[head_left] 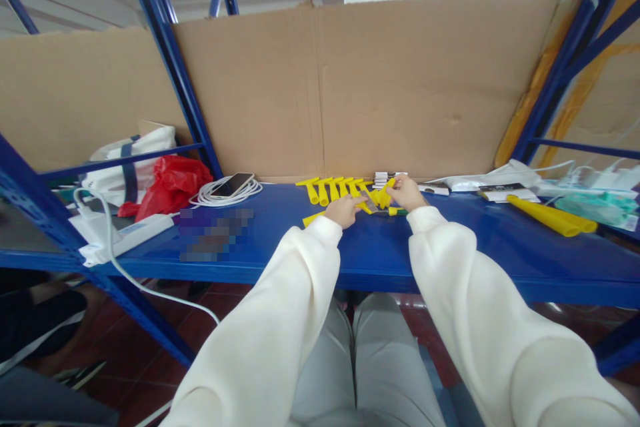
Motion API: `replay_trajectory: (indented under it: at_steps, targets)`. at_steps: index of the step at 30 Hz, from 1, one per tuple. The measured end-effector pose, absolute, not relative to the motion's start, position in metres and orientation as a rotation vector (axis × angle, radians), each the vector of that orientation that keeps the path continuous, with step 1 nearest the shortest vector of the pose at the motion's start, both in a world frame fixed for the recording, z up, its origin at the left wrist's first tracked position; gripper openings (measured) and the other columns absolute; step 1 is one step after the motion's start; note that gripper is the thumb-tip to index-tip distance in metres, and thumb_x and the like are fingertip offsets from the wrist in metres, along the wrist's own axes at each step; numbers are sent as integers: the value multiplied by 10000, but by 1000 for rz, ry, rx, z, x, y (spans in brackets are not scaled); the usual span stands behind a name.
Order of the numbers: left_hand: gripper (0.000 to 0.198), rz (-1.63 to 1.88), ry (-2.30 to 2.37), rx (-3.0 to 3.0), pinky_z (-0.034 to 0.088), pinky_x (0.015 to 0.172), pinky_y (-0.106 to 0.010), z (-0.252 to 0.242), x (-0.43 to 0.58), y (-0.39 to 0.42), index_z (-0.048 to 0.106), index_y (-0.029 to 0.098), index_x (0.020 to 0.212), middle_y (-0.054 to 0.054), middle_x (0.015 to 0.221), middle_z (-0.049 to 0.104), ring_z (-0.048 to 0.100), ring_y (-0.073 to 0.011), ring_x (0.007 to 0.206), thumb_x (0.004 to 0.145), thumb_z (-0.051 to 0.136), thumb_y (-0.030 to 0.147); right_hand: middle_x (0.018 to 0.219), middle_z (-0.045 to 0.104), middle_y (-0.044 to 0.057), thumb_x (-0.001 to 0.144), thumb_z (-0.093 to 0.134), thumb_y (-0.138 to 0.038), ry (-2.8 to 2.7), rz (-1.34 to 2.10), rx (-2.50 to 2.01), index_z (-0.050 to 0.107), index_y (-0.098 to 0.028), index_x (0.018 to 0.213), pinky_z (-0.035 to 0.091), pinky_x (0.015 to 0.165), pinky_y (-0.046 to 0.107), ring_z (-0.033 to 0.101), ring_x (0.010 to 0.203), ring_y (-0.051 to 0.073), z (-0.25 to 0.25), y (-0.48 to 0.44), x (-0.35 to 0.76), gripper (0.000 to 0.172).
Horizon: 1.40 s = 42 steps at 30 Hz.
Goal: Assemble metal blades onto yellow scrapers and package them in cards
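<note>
My left hand [343,211] is closed round a yellow piece with a grey, blade-like metal part [369,201] at its end; it looks like a scraper. Opposite it, my right hand [407,193] pinches a yellow plastic piece [384,196], its tip close to the metal part. Left of and behind my hands stands a row of several yellow T-shaped plastic pieces [323,191]. Another yellow piece [313,219] lies partly hidden by my left hand. A small yellow-and-green item [397,211] rests just below my right hand. Small white boxes [385,177] are stacked behind.
On the blue shelf [280,240], a phone [233,185] lies on a coiled white cable [205,195]. Leftward are a red bag [175,183] and a white power strip [135,233]. Long yellow tubes [547,215] lie right. A cardboard wall [400,87] closes the back.
</note>
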<state>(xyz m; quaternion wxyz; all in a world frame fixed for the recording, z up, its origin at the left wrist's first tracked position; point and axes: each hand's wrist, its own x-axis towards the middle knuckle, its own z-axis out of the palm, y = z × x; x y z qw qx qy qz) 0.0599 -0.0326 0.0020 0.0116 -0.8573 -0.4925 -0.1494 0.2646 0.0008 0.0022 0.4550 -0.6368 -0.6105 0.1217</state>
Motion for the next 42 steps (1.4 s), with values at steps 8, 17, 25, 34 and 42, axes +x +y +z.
replay_trajectory:
  at_steps: [8, 17, 25, 34, 42]
  targets:
    - [483, -468, -1526, -2669, 499, 1076, -372, 1, 60, -31, 569, 309, 1489, -83, 1367, 677, 637, -251, 1252, 1030, 443, 231, 754, 742, 32, 803, 609, -77, -1611, 316, -1550, 662, -147, 798, 523, 594, 214, 668, 574, 134, -2, 5, 267, 88]
    - [463, -488, -1522, -2664, 503, 1077, -357, 1, 60, -32, 597, 326, 1463, -76, 1351, 691, 649, -242, 1244, 1016, 501, 253, 731, 738, 42, 837, 618, -105, -1674, 321, -1669, 716, -134, 825, 564, 701, 242, 697, 647, 143, -5, 6, 267, 102]
    - [483, -495, -1519, -2684, 497, 1083, -342, 3, 60, -34, 570, 309, 1489, -78, 1417, 662, 625, -241, 1292, 1020, 488, 230, 636, 646, 4, 859, 596, -130, -1534, 333, -1533, 623, -167, 734, 524, 710, 245, 658, 636, 142, 1, 8, 267, 132]
    - [611, -482, -1563, -2702, 459, 1120, -344, 3, 60, -34, 381, 257, 1605, -97, 1524, 583, 576, -235, 1373, 1007, 500, 215, 466, 433, -64, 808, 685, -327, -1408, 653, -1344, 501, -211, 606, 362, 485, 218, 390, 442, 88, 9, -3, 257, 297]
    - [637, -483, -1623, -2696, 450, 1129, -361, 5, 61, -36, 352, 238, 1615, -118, 1520, 585, 590, -257, 1366, 1004, 534, 235, 415, 334, -89, 787, 663, -183, -1565, 920, -1358, 432, -201, 520, 196, 411, 188, 257, 387, 43, 15, -21, 242, 353]
